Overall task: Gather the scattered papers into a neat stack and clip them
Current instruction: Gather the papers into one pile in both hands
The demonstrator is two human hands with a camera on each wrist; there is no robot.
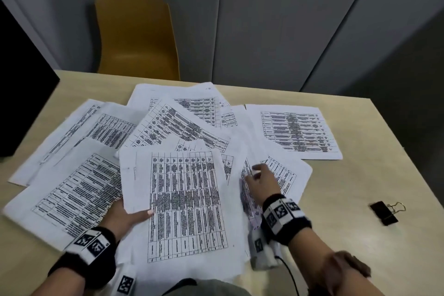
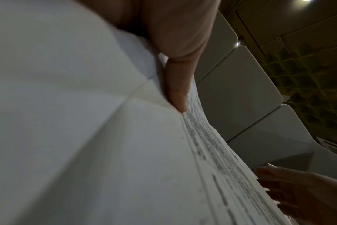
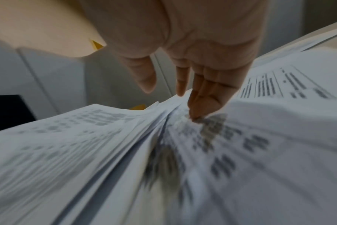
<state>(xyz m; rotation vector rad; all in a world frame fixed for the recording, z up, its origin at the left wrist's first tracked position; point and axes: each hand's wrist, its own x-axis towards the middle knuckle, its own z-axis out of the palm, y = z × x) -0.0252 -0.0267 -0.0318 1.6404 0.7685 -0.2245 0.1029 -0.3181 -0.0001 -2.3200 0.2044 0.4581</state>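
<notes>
At a pale wooden table (image 1: 360, 175), printed papers (image 1: 168, 125) lie fanned out beyond and to both sides of the hands, most of them overlapping. One loose sheet (image 1: 298, 131) sits apart, beyond the right hand. The left hand (image 1: 125, 217) grips a partly gathered bundle (image 1: 185, 204) at its near left edge, thumb on top. The right hand (image 1: 263, 181) has its fingers fairly straight, their tips pressing on a sheet beside the bundle; motion blur in the wrist view makes it hard to say whether it is pinching. The black binder clip (image 1: 384, 212) lies untouched well to the right of the right hand. The likely trouble: a one-sided grip lets the bundle sag and fan, a dragged sheet may crease or pull neighbours askew, and the outlying sheet could be missed
</notes>
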